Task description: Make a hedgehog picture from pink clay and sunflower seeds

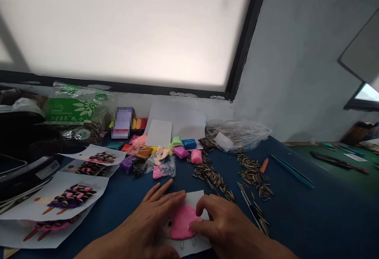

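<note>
At the near edge of the blue tabletop (296,215), pink clay (184,223) lies flat on white paper (196,198). The left hand (148,219) spans the paper's left side, fingers extended, grasping nothing; the right hand (222,219) curls inward, thumb and index fingertip parted on the clay's right edge. Far left, a green-printed bag (69,107) bears Chinese lettering (ending 瓜子; the rest blurs).

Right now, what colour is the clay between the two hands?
The clay is pink, clearest in the head view.
</note>
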`<state>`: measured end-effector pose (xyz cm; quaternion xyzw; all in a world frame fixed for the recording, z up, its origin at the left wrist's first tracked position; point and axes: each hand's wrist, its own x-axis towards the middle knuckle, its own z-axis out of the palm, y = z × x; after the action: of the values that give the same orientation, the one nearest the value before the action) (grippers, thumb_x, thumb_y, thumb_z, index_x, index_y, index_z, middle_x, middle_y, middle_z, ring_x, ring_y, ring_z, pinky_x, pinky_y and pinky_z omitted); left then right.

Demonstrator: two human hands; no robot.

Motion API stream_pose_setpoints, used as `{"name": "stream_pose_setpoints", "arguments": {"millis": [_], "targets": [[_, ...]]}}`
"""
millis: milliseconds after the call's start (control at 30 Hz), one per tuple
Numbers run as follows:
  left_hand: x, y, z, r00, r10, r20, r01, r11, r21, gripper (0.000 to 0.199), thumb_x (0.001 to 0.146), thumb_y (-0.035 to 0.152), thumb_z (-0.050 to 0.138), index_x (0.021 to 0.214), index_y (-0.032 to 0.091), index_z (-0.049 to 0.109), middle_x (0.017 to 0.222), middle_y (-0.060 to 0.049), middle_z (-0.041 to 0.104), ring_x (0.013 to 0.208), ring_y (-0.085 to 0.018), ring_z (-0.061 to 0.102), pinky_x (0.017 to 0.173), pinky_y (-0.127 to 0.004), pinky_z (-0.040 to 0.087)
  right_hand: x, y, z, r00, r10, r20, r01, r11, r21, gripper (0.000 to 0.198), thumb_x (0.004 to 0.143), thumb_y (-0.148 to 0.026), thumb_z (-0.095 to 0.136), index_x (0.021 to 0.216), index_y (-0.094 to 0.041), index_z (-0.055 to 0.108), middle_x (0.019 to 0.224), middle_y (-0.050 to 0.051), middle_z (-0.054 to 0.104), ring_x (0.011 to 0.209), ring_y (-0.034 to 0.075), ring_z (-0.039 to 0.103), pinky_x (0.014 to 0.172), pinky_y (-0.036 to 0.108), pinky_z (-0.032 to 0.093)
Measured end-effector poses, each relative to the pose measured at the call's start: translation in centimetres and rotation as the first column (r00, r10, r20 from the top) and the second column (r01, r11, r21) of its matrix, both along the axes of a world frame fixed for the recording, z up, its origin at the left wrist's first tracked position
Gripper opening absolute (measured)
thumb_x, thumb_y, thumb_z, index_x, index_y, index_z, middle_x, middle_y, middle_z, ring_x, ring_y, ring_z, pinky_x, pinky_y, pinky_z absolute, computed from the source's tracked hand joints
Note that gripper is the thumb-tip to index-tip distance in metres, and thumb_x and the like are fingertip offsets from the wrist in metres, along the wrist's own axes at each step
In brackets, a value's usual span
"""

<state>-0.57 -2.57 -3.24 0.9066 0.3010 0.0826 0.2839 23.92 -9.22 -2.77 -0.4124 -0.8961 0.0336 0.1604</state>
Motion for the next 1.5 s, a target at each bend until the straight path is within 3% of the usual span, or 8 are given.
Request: {"name": "stream_pose_setpoints", "arguments": {"millis": [233, 367, 633, 833, 1067, 1333, 1500], "targets": [[-0.3, 0.3, -1.0, 0.999, -0.026, 0.032, 0.025, 0.999, 0.026, 0.095, 0.076, 0.055, 0.084, 0.155, 0.03, 0.038, 0.16, -0.008, 0.039, 0.15, -0.043, 0.016, 0.12, -0.066, 0.015, -0.1, 0.2, -0.9, 0.991, 0.039, 0.13, -0.048, 0.997, 0.064, 0.017, 0.089, -0.025, 0.061, 0.104, -0.026, 0.07, 0.103, 0.008, 0.064, 0.079, 0.019, 0.057, 0.065, 0.029, 0.038], [-0.5, 0.4, -1.5, 0.995, -0.059, 0.077, 0.053, 0.996, 0.077, 0.092, 0.081, 0.056, 0.08, 0.157, 0.032, 0.034, 0.16, -0.008, 0.04, 0.151, -0.042, 0.018, 0.12, -0.065, 0.016, 0.0, 0.0, -0.5, 0.975, 0.019, 0.223, -0.061, 0.981, 0.185, 0.009, 0.091, -0.028, 0.065, 0.099, -0.025, 0.067, 0.102, 0.007, 0.064, 0.077, 0.019, 0.055, 0.061, 0.03, 0.035], [-0.8, 0.1, -1.5, 0.984, -0.093, 0.149, 0.071, 0.987, 0.147, 0.09, 0.086, 0.053, 0.076, 0.158, 0.04, 0.026, 0.16, -0.004, 0.041, 0.15, -0.04, 0.024, 0.12, -0.063, 0.02, 0.1, -0.1, -0.8, 0.975, -0.027, 0.22, -0.064, 0.916, 0.397, 0.007, 0.097, -0.02, 0.055, 0.099, -0.024, 0.06, 0.086, 0.003, 0.06, 0.066, 0.018, 0.05, 0.056, 0.03, 0.03], [-0.9, 0.0, -1.3, 0.984, -0.088, 0.158, 0.062, 0.985, 0.164, 0.089, 0.087, 0.056, 0.074, 0.158, 0.042, 0.023, 0.159, -0.002, 0.041, 0.149, -0.039, 0.025, 0.121, -0.06, 0.021, -0.6, -0.3, -1.8, 0.979, -0.081, 0.185, -0.033, 0.838, 0.545, 0.018, 0.096, -0.01, 0.045, 0.09, -0.022, 0.057, 0.071, 0.0, 0.054, 0.056, 0.016, 0.042, 0.052, 0.032, 0.022], [-0.8, 0.5, -1.0, 0.989, -0.092, 0.114, 0.072, 0.982, 0.173, 0.082, 0.09, 0.055, 0.07, 0.158, 0.041, 0.026, 0.159, 0.0, 0.041, 0.15, -0.04, 0.022, 0.121, -0.064, 0.014, -0.9, -0.3, -1.6, 0.987, -0.095, 0.126, 0.005, 0.816, 0.578, 0.024, 0.093, -0.005, 0.044, 0.083, -0.022, 0.058, 0.068, 0.0, 0.055, 0.055, 0.017, 0.043, 0.053, 0.032, 0.024], [-1.1, 0.1, -1.7, 0.984, -0.131, 0.119, 0.102, 0.97, 0.22, 0.096, 0.089, 0.055, 0.072, 0.158, 0.049, 0.006, 0.162, 0.003, 0.034, 0.149, -0.04, 0.023, 0.12, -0.066, 0.014, -0.9, -0.3, -1.8, 0.988, -0.092, 0.124, 0.003, 0.816, 0.578, 0.022, 0.098, -0.011, 0.044, 0.083, -0.022, 0.056, 0.067, -0.001, 0.053, 0.054, 0.016, 0.044, 0.051, 0.032, 0.022], [-1.1, -0.1, -1.7, 0.986, -0.107, 0.128, 0.078, 0.975, 0.21, 0.094, 0.088, 0.057, 0.072, 0.159, 0.047, 0.011, 0.162, 0.001, 0.035, 0.149, -0.041, 0.024, 0.12, -0.065, 0.016, -0.8, -1.0, -2.0, 0.98, -0.127, 0.153, 0.014, 0.813, 0.582, 0.024, 0.1, -0.012, 0.04, 0.085, -0.022, 0.056, 0.065, -0.001, 0.052, 0.051, 0.016, 0.043, 0.05, 0.031, 0.023]]}}
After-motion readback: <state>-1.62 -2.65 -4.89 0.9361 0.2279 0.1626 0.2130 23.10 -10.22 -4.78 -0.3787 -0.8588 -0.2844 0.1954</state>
